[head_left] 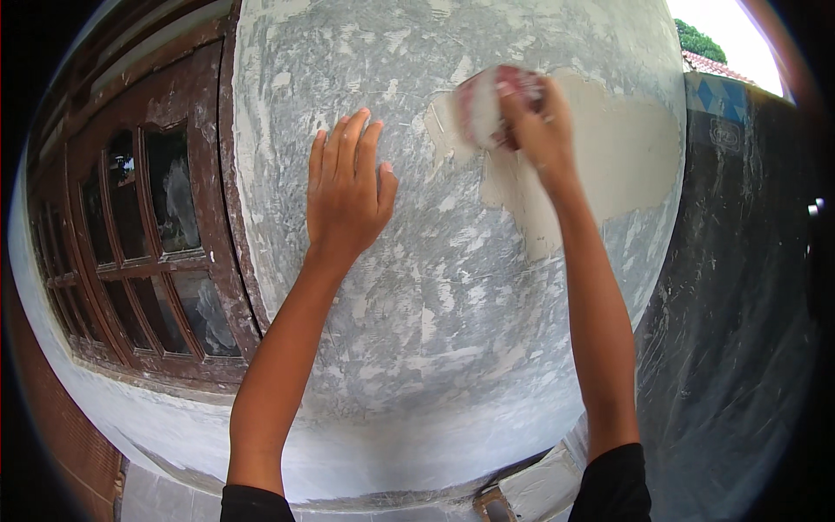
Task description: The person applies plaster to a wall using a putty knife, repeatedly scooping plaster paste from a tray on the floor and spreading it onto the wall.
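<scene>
Beige coating (631,143), likely to ridge under uneven pressure: red-white tool (477,109) in pinching right grip (541,130); spread left grip (348,196).

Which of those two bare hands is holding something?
The right hand: it grips a motion-blurred red-and-white tool at the mottled grey wall. The left hand is open, gripping nothing.

Rough wall (426,322), perhaps plastic tool (480,111)

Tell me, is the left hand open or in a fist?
Open: the left hand has its fingers stretched straight and its thumb held apart.
</scene>
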`<state>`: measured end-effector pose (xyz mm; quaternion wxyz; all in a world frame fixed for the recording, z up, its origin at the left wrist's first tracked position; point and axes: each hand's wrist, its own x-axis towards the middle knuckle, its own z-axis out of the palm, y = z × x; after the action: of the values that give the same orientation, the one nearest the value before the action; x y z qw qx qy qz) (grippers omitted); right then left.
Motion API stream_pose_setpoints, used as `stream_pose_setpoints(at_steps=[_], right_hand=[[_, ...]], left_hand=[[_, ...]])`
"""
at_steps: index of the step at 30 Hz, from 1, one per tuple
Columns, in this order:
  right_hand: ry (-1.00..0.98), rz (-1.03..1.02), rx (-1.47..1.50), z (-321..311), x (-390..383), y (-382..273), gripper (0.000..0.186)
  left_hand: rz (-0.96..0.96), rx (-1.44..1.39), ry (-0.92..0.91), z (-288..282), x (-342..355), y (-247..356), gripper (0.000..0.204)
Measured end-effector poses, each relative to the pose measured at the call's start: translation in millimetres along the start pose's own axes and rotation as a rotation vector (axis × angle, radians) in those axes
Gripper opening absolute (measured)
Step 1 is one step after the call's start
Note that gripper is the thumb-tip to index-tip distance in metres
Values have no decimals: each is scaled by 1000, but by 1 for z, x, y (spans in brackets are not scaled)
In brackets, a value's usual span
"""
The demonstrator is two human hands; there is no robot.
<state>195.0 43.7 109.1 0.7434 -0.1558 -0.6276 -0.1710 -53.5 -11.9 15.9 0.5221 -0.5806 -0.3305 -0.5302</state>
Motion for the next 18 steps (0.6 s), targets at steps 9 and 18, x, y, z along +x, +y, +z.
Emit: stream_pose_setpoints(at_steps=[9,18], right_hand=[[-36,410,327,-10,-6,-30,34],[-7,456,272,-27,-14,-31,36]], left_hand=[[-15,65,-61,-2,-7,-6,50],[-21,95,-120,-6,-11,-5,53]])
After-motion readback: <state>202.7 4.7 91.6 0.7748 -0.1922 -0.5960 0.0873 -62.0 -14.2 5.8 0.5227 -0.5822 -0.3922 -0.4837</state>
